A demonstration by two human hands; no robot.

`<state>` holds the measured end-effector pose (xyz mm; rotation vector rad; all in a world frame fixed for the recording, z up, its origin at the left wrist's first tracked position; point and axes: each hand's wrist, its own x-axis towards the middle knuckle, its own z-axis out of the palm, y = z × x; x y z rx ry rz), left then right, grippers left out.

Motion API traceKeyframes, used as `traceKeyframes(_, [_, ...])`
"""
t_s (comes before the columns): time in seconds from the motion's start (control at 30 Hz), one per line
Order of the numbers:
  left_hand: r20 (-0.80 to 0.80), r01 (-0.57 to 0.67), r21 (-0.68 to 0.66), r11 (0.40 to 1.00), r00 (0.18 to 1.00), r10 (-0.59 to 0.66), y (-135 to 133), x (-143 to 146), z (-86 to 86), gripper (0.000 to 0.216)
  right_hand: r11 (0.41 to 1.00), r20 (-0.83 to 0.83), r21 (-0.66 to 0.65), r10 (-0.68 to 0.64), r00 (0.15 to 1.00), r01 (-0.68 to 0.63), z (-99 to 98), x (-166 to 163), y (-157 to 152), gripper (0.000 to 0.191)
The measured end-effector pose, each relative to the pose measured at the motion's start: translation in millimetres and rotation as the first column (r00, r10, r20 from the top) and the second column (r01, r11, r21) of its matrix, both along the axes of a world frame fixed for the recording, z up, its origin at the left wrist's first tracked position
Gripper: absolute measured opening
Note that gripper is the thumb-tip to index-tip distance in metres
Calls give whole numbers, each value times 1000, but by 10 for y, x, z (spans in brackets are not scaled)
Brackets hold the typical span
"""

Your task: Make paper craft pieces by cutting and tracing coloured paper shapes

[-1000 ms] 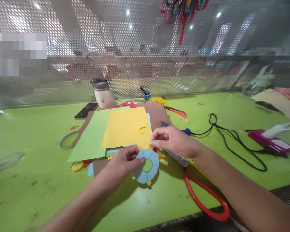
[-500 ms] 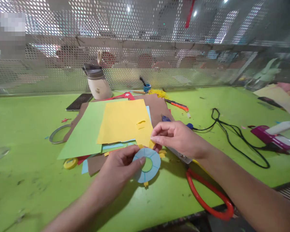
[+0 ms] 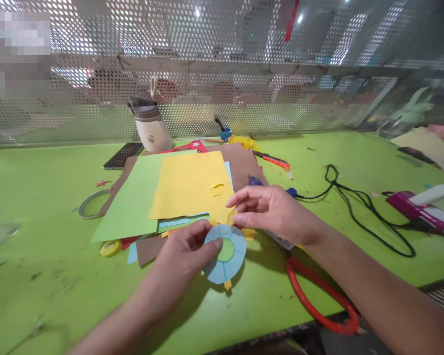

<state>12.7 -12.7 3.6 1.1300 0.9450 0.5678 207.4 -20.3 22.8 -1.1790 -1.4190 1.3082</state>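
My left hand (image 3: 188,256) grips a blue paper disc (image 3: 234,268) with a green round centre, thumb on the face and fingers behind. Lines divide the blue ring into sections. Small yellow paper pieces stick out around the disc, one of them a tab (image 3: 228,285) at its lower edge. Just above the disc, my right hand (image 3: 268,212) has thumb and index finger apart beside a yellow piece (image 3: 231,216) at the upper edge; whether the thumb touches it, I cannot tell. Beyond lie a yellow sheet (image 3: 188,182) and a green sheet (image 3: 133,197).
Red-handled scissors (image 3: 321,315) lie partly under my right forearm. At right are a magenta device (image 3: 410,212) and a black cord (image 3: 370,207). Behind the papers stand a bottle (image 3: 153,130) and a phone (image 3: 123,156); a tape ring (image 3: 92,204) lies left. A perforated metal screen (image 3: 207,74) closes the back.
My right thumb and index finger have parted from a pinch at the disc's upper edge. The disc has tilted slightly in my left hand, its lower tab shifting a little right and down.
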Motion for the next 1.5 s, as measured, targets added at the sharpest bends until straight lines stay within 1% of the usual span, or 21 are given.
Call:
traceKeyframes(0.07, [-9, -14, 19, 1000, 1000, 14, -8, 6, 2, 24, 1000, 17, 22, -19, 1000, 19, -1, -23, -15, 27])
traceKeyframes(0.17, [2, -19, 29, 999, 1000, 19, -27, 10, -5, 22, 998, 19, 52, -39, 999, 38, -15, -53, -25, 28])
traceKeyframes(0.27, [51, -38, 21, 999, 998, 37, -50, 9, -24, 21, 999, -2, 30, -28, 1000, 28, -39, -68, -24, 28])
traceKeyframes(0.33, [69, -62, 3, 998, 996, 62, -58, 13, -35, 24, 1000, -7, 16, -12, 1000, 12, -53, -73, -24, 28])
traceKeyframes(0.47, [33, -102, 0, 995, 994, 102, -52, 35, -37, 31, 1000, -9, 7, 2, 1000, -2, -67, -95, -30, 28])
traceKeyframes(0.6, [10, -132, 43, 990, 991, 132, -49, 47, -32, 27, 1000, -9, -1, -16, 1000, 16, -76, -114, -24, 25])
traceKeyframes(0.7, [6, -122, 62, 991, 992, 122, -59, 47, -38, 23, 999, -13, -12, -33, 999, 32, -82, -107, -13, 22])
traceKeyframes(0.83, [-4, -116, 68, 991, 993, 116, -69, 55, -44, 21, 1000, 3, 5, -26, 1000, 26, -74, -90, -13, 22])
traceKeyframes(1.0, [-19, -146, 102, 984, 989, 149, -77, 69, -33, 20, 999, 50, 33, -34, 998, 32, -64, -95, -35, 21])
traceKeyframes(1.1, [-32, -149, 115, 982, 988, 153, -77, 65, -31, 20, 999, 51, 33, -23, 998, 22, -72, -96, -36, 21])
traceKeyframes(1.5, [-46, -79, 82, 994, 996, 83, -38, 22, -60, 22, 1000, 30, -22, 8, 1000, -7, -96, -90, -31, 22])
